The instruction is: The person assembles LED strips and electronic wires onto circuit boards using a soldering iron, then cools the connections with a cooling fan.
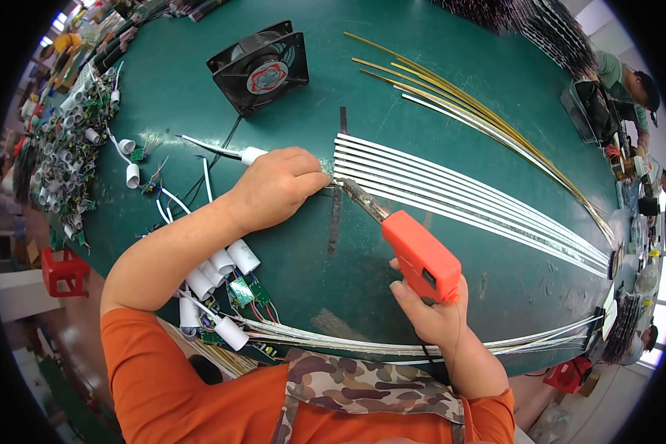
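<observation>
Across the green counter [355,292], white LED strips [459,201] slant left to near-right, left ends just beside the nearer left hand [280,189], fingers pinched, hold unclear; right hand [438,317] wraps red soldering gun [422,255], tip pointing far-left at those ends.

The red soldering gun [423,253] slanted, its metal tip [353,190] at the left ends of slim white strips [473,202], which lay side by side on the green tabletop [377,303].
</observation>
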The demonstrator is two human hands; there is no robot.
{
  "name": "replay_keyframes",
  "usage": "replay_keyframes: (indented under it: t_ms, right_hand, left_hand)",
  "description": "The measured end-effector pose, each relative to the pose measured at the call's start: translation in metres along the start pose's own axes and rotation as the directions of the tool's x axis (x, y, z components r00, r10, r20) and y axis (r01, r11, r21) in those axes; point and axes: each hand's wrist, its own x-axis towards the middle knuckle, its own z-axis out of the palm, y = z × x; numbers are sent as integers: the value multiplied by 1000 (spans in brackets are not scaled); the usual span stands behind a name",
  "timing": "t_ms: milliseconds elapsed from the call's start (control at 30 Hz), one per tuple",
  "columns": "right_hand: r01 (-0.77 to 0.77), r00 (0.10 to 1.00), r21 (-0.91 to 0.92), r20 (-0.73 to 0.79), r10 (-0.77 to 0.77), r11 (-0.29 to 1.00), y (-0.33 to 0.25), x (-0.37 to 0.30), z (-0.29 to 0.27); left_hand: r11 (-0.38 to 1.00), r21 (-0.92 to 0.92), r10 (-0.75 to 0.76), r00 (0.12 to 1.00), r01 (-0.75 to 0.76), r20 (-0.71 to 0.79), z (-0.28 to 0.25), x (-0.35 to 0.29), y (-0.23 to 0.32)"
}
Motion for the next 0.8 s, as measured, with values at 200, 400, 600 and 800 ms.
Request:
replay_keyframes:
  t_ms: [200,400,600,800]
  right_hand:
    - [-82,997,71,15,82,994,-2,-2,2]
    - [-6,1000,41,-21,7,999,1,-5,-4]
    - [-80,993,215,-68,97,973,-1,-9,-4]
    - [5,1000,60,-20,-4,998,1,-2,-3]
  left_hand:
    - [1000,4,0,1000,0,6,-1,1,1]
    - [1000,4,-6,1000,6,22,0,1,-1]
    - [1000,4,8,1000,-8,14,-2,3,0]
    - [1000,3,11,1000,-11,22,0,2,-1]
